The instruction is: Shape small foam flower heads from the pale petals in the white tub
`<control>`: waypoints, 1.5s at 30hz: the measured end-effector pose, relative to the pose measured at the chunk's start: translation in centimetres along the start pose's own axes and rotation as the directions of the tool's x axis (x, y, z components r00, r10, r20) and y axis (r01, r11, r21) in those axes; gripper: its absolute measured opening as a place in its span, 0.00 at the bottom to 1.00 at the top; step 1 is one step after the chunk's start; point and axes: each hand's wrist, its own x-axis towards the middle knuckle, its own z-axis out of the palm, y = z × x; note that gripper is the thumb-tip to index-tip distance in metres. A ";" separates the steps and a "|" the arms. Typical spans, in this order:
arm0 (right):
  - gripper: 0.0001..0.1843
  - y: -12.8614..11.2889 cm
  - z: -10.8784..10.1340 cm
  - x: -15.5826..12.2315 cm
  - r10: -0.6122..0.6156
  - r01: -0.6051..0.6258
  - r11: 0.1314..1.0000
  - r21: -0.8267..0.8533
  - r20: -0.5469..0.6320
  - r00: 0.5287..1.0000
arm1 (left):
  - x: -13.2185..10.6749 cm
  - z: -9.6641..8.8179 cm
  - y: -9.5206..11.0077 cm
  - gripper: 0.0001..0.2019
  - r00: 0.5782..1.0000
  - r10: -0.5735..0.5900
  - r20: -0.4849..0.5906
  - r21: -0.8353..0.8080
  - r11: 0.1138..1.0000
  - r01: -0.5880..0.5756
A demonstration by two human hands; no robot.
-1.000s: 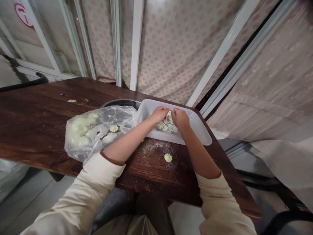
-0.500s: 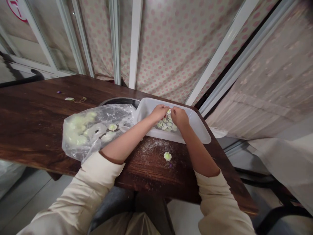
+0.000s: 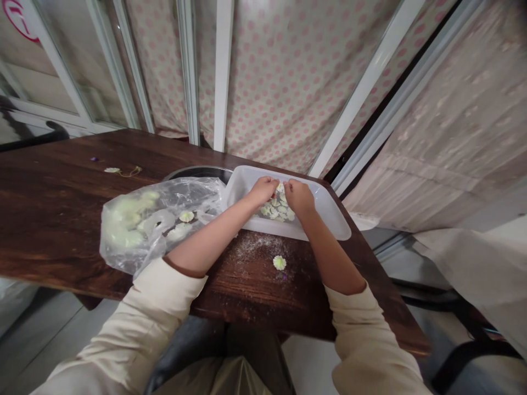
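Over a white plastic tray (image 3: pixel 329 216), my left hand (image 3: pixel 264 190) and my right hand (image 3: pixel 299 196) are close together, fingers pinched. Between the fingertips is a pale yellow-white flower (image 3: pixel 280 187), partly covered by the fingers, and both hands seem to grip it. Several pale flowers (image 3: pixel 280 209) lie in the bottom of the tray beneath my hands. A clear plastic bag (image 3: pixel 119 249) with more pale flowers inside rests left of my left forearm. One yellow-green flower (image 3: pixel 279 263) lies on the table in front of the tray, beside a tiny purple bit.
The dark wooden table (image 3: pixel 53 219) has white powder (image 3: pixel 259 246) scattered before the tray. Behind the bag is a dark round tray (image 3: pixel 201 173). A flower on a string (image 3: pixel 112 170) lies far left. Glazed panels with a dotted curtain (image 3: pixel 272 82) rise beyond the table.
The view has shifted slightly, so everything sits a little further left. My hands stay pinched together over the tray with the flower between them.
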 end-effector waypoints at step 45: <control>0.15 1.0 0.8 0.1 0.027 -0.027 1.000 0.005 0.114 0.993 | 0.1 0.0 -0.4 0.09 0.998 0.033 -0.061 0.034 0.999 -0.031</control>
